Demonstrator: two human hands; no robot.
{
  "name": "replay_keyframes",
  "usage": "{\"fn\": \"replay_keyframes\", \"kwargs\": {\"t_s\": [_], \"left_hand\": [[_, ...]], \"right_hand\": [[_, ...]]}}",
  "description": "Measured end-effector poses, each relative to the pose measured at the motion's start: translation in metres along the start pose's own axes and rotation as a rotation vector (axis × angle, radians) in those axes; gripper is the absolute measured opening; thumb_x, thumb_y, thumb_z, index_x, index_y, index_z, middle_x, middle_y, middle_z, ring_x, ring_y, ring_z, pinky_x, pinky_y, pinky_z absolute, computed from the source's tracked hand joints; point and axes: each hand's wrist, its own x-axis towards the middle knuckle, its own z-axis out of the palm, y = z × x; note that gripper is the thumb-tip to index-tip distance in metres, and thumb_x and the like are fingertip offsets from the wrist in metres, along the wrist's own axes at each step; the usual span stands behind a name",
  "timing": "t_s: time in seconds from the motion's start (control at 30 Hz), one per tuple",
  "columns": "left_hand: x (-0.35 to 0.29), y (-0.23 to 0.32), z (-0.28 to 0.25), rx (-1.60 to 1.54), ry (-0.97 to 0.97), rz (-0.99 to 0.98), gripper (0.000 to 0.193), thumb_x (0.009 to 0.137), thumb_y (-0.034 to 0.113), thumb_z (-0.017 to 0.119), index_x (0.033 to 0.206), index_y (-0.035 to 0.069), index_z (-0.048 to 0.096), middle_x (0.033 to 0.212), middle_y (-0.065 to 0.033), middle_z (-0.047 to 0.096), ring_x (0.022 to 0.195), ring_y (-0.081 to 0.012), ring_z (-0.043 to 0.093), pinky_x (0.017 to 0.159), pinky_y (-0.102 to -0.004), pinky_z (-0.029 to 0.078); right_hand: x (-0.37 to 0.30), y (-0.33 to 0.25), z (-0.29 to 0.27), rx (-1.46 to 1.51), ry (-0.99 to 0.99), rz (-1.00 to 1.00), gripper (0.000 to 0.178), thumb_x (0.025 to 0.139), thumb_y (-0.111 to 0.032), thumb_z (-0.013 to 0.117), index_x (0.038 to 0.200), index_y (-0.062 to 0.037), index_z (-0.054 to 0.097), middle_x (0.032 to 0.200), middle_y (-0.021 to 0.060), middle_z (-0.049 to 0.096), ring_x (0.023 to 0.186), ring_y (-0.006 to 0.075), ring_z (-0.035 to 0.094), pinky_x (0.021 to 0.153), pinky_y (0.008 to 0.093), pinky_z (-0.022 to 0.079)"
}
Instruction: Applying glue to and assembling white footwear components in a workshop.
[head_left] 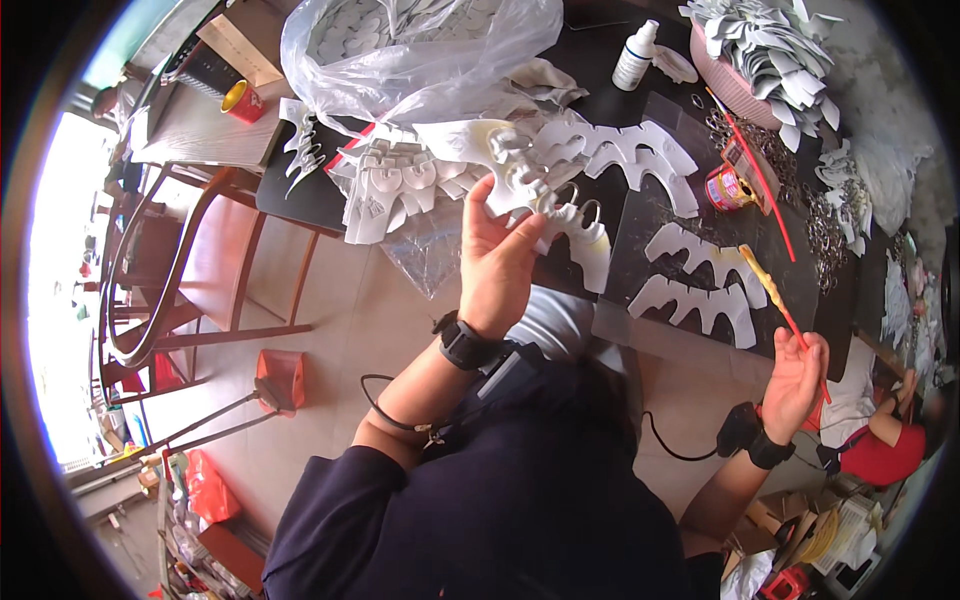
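My left hand (pixel 497 275) is closed on a whitish scalloped cut-out piece (pixel 588 250), pinching it between thumb and fingers above the table's near edge. Small metal rings stand along that piece, and part of it lies behind my fingers. In my right hand (pixel 793 385) is a thin red-handled glue brush (pixel 764 278), its tip coated yellow and pointing away from me. Near that tip, two similar scalloped pieces (pixel 690 305) lie flat on the dark table. Beyond them stands an open red and yellow tin (pixel 722 192).
Stacked cut-outs (pixel 385 195) lie left of my left hand, below a clear plastic bag (pixel 420 60) of grey pieces. A white bottle (pixel 634 58) and a pink basket (pixel 722 80) stand at the back. Metal rings (pixel 830 235) are heaped right. Another person in red (pixel 885 455) is at far right.
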Motion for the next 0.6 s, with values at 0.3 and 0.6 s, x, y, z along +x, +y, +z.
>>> {"fn": "replay_keyframes", "kwargs": {"t_s": [0.3, 0.6], "left_hand": [[0.005, -0.018, -0.007, -0.016, 0.008, -0.006, 0.054, 0.082, -0.01, 0.05, 0.126, 0.012, 0.028, 0.11, -0.0103, 0.053, 0.097, -0.0174, 0.056, 0.082, -0.0312, 0.048], [0.007, -0.014, -0.004, 0.005, 0.038, -0.057, 0.055, 0.082, -0.008, 0.053, 0.127, 0.012, 0.027, 0.107, -0.0101, 0.055, 0.094, -0.0154, 0.056, 0.078, -0.0279, 0.048]], "right_hand": [[0.01, 0.014, -0.02, 0.063, -0.109, 0.032, 0.025, 0.093, -0.019, 0.039, 0.105, 0.0019, 0.048, 0.096, 0.0092, 0.053, 0.094, 0.0192, 0.054, 0.094, 0.0392, 0.039], [0.012, 0.014, -0.012, 0.023, -0.056, 0.026, 0.024, 0.093, -0.017, 0.039, 0.103, 0.0024, 0.049, 0.091, 0.0093, 0.052, 0.091, 0.0208, 0.053, 0.094, 0.0393, 0.039]]}}
